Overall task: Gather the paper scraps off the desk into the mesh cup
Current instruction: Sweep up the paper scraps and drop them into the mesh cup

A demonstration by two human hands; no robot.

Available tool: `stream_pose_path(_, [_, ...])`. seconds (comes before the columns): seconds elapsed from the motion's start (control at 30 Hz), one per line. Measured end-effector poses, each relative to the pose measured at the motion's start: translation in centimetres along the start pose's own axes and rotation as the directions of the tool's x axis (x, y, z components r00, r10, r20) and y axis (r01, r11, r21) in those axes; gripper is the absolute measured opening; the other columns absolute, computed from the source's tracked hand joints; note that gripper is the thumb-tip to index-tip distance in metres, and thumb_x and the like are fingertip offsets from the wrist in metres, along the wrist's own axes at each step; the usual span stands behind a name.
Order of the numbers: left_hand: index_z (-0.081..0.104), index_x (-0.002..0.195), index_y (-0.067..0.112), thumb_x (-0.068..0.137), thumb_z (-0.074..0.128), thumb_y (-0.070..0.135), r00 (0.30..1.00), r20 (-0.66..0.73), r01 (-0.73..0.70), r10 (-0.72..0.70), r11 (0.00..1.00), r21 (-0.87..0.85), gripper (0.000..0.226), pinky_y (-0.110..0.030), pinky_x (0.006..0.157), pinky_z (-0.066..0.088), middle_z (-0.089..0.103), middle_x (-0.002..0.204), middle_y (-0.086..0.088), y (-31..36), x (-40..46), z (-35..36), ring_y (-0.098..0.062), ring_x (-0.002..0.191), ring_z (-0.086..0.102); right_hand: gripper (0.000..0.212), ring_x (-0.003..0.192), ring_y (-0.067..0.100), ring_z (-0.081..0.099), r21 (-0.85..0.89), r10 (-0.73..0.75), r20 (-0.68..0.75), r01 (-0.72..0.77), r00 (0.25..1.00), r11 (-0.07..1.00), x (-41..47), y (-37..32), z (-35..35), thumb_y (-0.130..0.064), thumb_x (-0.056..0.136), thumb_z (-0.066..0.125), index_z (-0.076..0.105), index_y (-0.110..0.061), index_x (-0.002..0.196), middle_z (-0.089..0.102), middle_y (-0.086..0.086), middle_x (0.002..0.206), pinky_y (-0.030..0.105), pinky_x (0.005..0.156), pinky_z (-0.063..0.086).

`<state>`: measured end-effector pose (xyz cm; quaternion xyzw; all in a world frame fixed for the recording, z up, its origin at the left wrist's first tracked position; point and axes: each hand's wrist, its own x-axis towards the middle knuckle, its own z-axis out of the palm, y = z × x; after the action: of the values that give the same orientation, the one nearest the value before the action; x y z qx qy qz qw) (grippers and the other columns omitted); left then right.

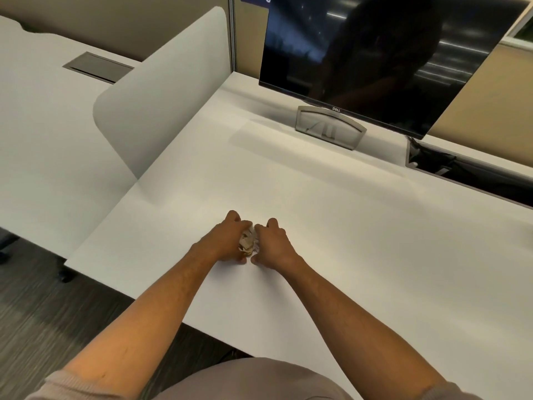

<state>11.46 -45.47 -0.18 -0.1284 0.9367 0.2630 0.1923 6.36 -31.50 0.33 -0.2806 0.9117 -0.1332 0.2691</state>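
The worktop spreads white and bare-looking on every side of the hands, its near edge just below the forearms and a grey divider panel standing well off to the left of them. A dark monitor on its stand sits far beyond the fingertips, at the back. No mesh cup shows anywhere in view, so where the scraps must end up cannot be told from here.

The left hand and the right hand sit side by side with their backs up, fingers curled inward toward each other. Between them, pressed against both palms, is a small wad of paper scraps. Both hands appear to cup and grip it together, resting on or just above the surface; whether the fingers close fully underneath is hidden.

The step in hand looks like bunching the scraps into one bundle before lifting. To do it well, the curled fingers should slide low along the surface so thin bits are scooped under rather than pushed ahead, and the thumbs should close the near gap, where pieces could slip out. Squeeze firmly enough to compact the wad, then lift with both hands kept touching. Loose slivers may stay flat beneath the palms, so a check of that spot is wise.
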Motion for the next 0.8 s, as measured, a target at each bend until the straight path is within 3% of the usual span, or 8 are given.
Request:
stream_pose_path(0.17, [0.061,0.120,0.027,0.063,0.085,0.025,0.998,-0.048,-0.030,0.028,0.998,-0.048,0.061,-0.035,0.086,0.050,0.044,0.115,0.001,0.3,0.0,0.0,-0.021,0.094,0.058,0.036,0.101,0.032,0.052,0.054,0.013,-0.041,-0.011,0.999,0.998,0.2,-0.1,0.6,-0.020,0.079,0.071,0.059,-0.018,0.114,0.041,0.008,0.116,0.040,0.080,0.052])
stream_pose_path(0.37, [0.068,0.101,0.022,0.068,0.080,0.024,0.998,-0.065,-0.020,0.016,0.998,-0.053,0.036,-0.036,0.077,0.051,0.049,0.102,-0.002,0.9,0.1,0.0,-0.022,0.086,0.057,0.030,0.099,0.030,0.053,0.059,0.030,-0.024,-0.028,0.999,0.998,0.7,-0.1,0.6,-0.026,0.082,0.068,0.060,-0.016,0.110,0.042,0.008,0.113,0.038,0.078,0.052])
stream_pose_path(0.53, [0.068,0.085,0.015,0.076,0.064,0.018,0.995,-0.096,-0.004,0.002,1.000,-0.024,0.011,-0.037,0.070,0.051,0.054,0.095,-0.004,1.4,0.3,-0.1,-0.024,0.081,0.058,0.028,0.091,0.027,0.055,0.088,-0.011,-0.048,0.015,0.999,0.996,0.9,-0.1,0.4,-0.035,0.081,0.068,0.065,-0.012,0.096,0.050,0.010,0.100,0.030,0.066,0.039])
stream_pose_path(0.67, [0.066,0.069,0.013,0.069,0.073,0.014,0.995,-0.096,0.002,-0.008,0.998,-0.060,0.007,-0.031,0.058,0.046,0.063,0.075,-0.007,1.5,0.4,0.0,-0.026,0.072,0.063,0.008,0.074,0.024,0.047,0.122,-0.018,-0.146,0.036,0.989,0.992,0.5,0.4,0.7,-0.012,0.083,0.059,0.064,-0.006,0.081,0.044,0.006,0.082,0.031,0.059,0.033])
stream_pose_path(0.8, [0.070,0.073,0.011,0.071,0.074,0.013,0.994,-0.107,0.001,-0.011,0.995,-0.097,0.004,-0.032,0.060,0.046,0.065,0.075,-0.009,1.7,0.2,0.1,-0.027,0.074,0.062,0.009,0.068,0.023,0.045,0.184,0.026,-0.223,0.016,0.974,0.983,0.3,0.6,1.2,-0.004,0.079,0.057,0.062,-0.004,0.071,0.050,0.007,0.071,0.032,0.057,0.032])
